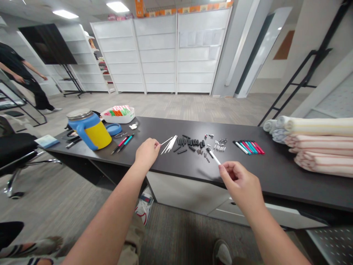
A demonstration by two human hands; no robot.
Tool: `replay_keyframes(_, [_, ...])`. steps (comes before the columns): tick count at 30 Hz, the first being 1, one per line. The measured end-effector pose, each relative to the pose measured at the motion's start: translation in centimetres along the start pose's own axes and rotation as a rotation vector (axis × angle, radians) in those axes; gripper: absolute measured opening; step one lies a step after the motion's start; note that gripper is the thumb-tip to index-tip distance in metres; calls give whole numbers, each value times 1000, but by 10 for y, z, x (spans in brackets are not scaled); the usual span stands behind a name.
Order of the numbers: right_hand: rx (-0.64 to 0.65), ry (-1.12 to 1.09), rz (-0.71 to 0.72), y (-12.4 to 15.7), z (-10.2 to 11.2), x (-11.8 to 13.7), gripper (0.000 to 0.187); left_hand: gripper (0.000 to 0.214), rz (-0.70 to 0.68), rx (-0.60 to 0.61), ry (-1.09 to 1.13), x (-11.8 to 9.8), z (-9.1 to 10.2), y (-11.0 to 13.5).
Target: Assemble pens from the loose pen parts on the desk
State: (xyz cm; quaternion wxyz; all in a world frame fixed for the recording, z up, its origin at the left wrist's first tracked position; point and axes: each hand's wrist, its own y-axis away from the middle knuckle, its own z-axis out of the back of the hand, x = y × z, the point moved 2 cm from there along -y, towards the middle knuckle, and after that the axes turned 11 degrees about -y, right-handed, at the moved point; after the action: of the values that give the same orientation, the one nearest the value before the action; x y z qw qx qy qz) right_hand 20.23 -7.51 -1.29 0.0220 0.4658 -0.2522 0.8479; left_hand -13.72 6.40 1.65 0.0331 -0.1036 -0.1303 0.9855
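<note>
My left hand (149,151) is closed in a pinch on a thin white pen refill (166,141). Beside it a small pile of similar white refills (171,144) lies on the dark table (198,171). My right hand (242,180) grips a white pen barrel (214,157) with a black end between thumb and fingers, tilted over the table. Black grips and tubes (194,142) lie between the two hands, with small clear and metal parts (220,148) to their right. Further right rests a row of white, teal and red pen barrels (249,147).
At the left stand a blue and yellow mug (95,130), its blue lid (113,129), several pens (123,143) and a white basket (118,117) of colourful packets. Rolled striped cloths (320,147) are stacked at the right end. A person (23,79) is at the far left.
</note>
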Motion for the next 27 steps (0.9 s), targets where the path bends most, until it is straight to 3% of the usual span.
replay_keyframes(3, [33,-21,-20,-6,-1,3,38,24,44,-95,91,6,0,-2])
replay_keyframes(6, [118,-39,-39,-17,-7,10,40,27,64,-162,430,5,2,-3])
replay_keyframes(9, [232,-115,-46,-35,-22,16,37,35,-32,-33,912,-18,2,2])
replay_keyframes(13, [346,-316,-70,-60,-47,16,37,36,-225,131,1211,-68,-4,18])
replay_keyframes(18, [336,-480,-134,-71,-61,9,40,33,-272,303,1322,-97,-16,25])
replay_keyframes(22, [403,-460,-87,-67,-60,15,35,25,-377,351,1315,-97,-15,22])
replay_keyframes(27, [416,-390,-45,-65,-57,24,30,26,-411,378,1298,-97,-14,24])
